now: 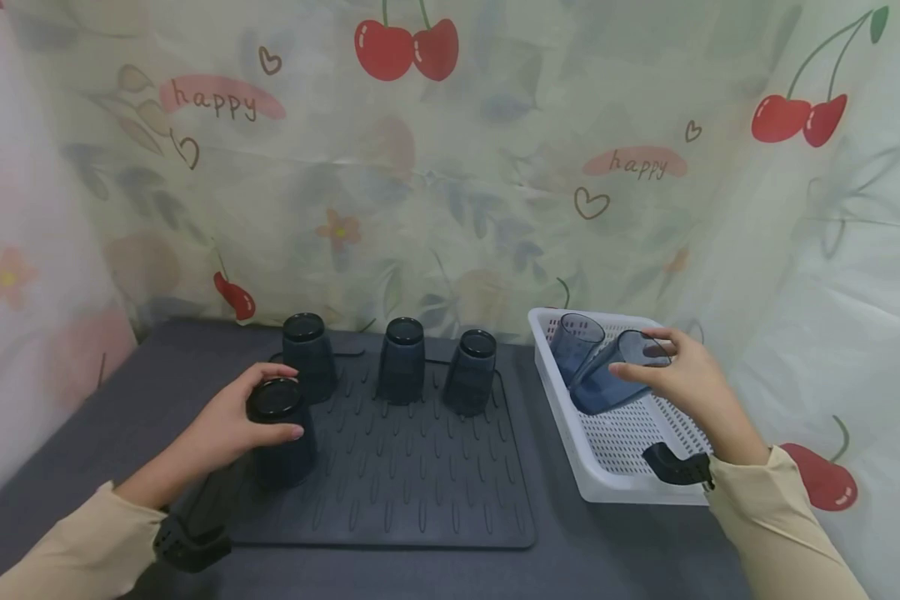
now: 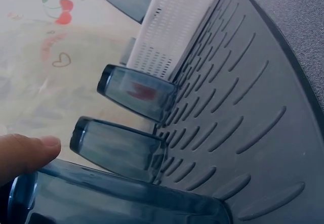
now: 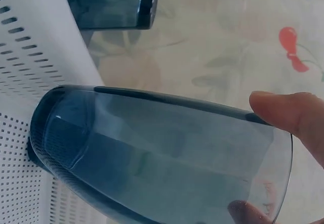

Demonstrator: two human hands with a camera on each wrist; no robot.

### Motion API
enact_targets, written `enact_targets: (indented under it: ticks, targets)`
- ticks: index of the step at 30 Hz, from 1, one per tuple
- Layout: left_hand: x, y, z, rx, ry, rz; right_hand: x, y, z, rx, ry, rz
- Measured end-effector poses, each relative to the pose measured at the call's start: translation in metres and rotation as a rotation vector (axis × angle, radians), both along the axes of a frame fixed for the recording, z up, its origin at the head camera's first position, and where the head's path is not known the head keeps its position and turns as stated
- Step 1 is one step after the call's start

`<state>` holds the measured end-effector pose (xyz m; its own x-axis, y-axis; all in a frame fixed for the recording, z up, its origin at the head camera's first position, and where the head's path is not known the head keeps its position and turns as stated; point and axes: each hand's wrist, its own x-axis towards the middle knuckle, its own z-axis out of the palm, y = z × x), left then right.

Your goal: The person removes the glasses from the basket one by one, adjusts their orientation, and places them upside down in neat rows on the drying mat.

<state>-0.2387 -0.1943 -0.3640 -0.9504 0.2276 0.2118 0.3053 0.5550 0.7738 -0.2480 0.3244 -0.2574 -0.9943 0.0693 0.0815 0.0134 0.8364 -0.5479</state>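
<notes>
My left hand [image 1: 228,421] grips an upside-down blue drinking glass [image 1: 288,454] at the front left of a ribbed dark drying mat [image 1: 390,517], thumb and fingers around its upper part. Over the white basket [image 1: 581,475], my right hand [image 1: 690,383] holds a second blue glass [image 1: 611,387] by its rim end, tilted with its base down to the left. The right wrist view shows the thumb [image 3: 288,107] along this glass's side. Another blue glass [image 1: 570,337] leans in the basket's back left corner, partly behind the held one.
Three more glasses stand upside down along the back of the mat: a left one [image 1: 311,367], a middle one [image 1: 401,367] and a right one [image 1: 470,379]. A cherry-patterned curtain [image 1: 450,167] hangs behind the dark tabletop [image 1: 570,550]. The basket is right of the mat.
</notes>
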Motion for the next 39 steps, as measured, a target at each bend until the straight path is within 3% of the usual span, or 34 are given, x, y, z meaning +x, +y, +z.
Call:
enact_targets:
  ticks: [11,23,31,39]
  targets:
    - [0.005,-0.005,0.014,0.069,0.048,-0.022,0.011,-0.009,0.011,-0.03,0.088,-0.019]
    - [0.018,-0.003,0.047,0.135,0.141,0.017,0.026,-0.025,0.018,-0.153,0.161,0.031]
    - [0.03,0.012,0.064,0.21,0.242,-0.088,0.032,-0.04,0.014,-0.218,0.2,0.082]
    - [0.035,0.033,0.074,0.225,0.264,-0.176,0.035,-0.062,0.006,-0.244,0.276,0.138]
